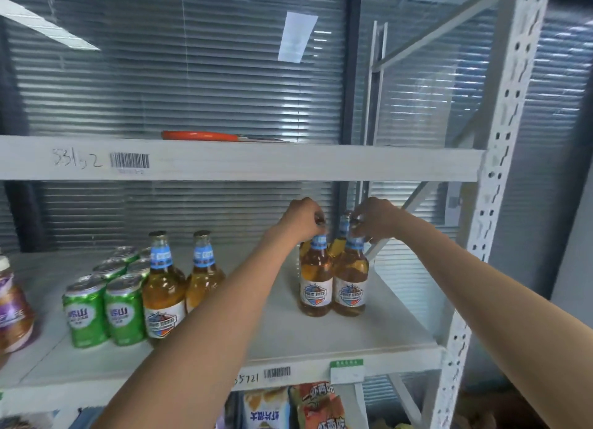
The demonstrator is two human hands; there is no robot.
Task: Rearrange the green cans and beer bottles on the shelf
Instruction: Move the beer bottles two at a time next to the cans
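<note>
On the white shelf [288, 335], several amber beer bottles stand upright. Two of them [316, 281] [350, 281] are at the right, with more bottles partly hidden behind. My left hand [303, 218] grips the neck and cap of the left front bottle. My right hand [375, 220] grips the neck of the right front bottle. Two more beer bottles [163, 287] [204, 268] stand left of centre. Beside them, several green cans [106, 306] sit in two rows running towards the back.
A purple-labelled bottle [12, 310] stands at the far left edge. An orange-handled tool [205, 136] lies on the upper shelf [244, 160]. The perforated upright post [491, 204] bounds the right side. Snack bags [288, 406] fill the shelf below.
</note>
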